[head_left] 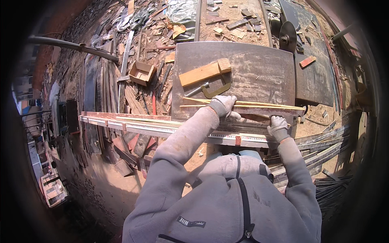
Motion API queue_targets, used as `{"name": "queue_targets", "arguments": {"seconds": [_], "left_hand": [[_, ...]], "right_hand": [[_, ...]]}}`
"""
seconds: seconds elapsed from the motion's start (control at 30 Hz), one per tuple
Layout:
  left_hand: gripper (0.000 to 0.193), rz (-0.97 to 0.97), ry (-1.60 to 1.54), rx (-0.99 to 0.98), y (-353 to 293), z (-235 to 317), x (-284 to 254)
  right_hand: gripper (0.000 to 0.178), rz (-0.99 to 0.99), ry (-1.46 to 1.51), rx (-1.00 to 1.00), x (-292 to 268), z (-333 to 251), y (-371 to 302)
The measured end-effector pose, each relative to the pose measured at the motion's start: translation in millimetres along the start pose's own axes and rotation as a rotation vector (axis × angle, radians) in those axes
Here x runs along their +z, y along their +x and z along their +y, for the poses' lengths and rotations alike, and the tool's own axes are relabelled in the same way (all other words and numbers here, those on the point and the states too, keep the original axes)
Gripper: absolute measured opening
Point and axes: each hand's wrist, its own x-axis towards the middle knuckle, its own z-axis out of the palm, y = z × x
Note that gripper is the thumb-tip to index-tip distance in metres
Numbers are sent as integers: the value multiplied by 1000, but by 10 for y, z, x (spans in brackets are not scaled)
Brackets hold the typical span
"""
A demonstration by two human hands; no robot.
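My gloved left hand (pixel 225 106) is closed over long thin wooden strips (pixel 263 106) with pale yellow edges, which lie across the steel table (pixel 267 73). To its right, my gloved right hand (pixel 278 128) has its fingers curled at the end of a dark brown board (pixel 258 118) on the near side of the strips. The fingertips of that hand are partly hidden. Beyond my left hand, a G-clamp (pixel 221 91) rests on the table, beside a light wooden block (pixel 202 74).
A long rail with a white measuring scale (pixel 154 126) runs along the table's near side. At the upper right stands a round saw blade (pixel 287 36). An open cardboard box (pixel 142 73) sits left of the table among wood scraps. Stacked planks (pixel 320 148) lie at right.
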Motion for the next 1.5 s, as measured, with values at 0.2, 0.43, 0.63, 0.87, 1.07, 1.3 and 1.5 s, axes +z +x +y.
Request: {"name": "queue_targets", "arguments": {"seconds": [0.2,0.43,0.63,0.87,1.07,1.3,1.5], "left_hand": [[74,15,-115,74,13,-48,-38],[21,172,65,-117,-145,-432,-301],[20,562,93,-136,-986,-753,-108],[32,450,37,-333,-2138,-1375,95],[34,426,22,-265,-1810,-1939,115],[17,407,124,2,-1318,-1921,25],[24,187,73,-154,-743,-2022,269]], "right_hand": [[41,81,-6,-106,37,528,-247],[39,143,-31,-194,75,1573,-979],[32,300,387,59,278,1533,-1564],[15,447,923,112,330,61,-1710],[17,352,1283,377,167,-1369,-1585],[25,432,1470,414,-2,-2778,-2448],[54,367,1371,409,-222,-3152,-2557]]}}
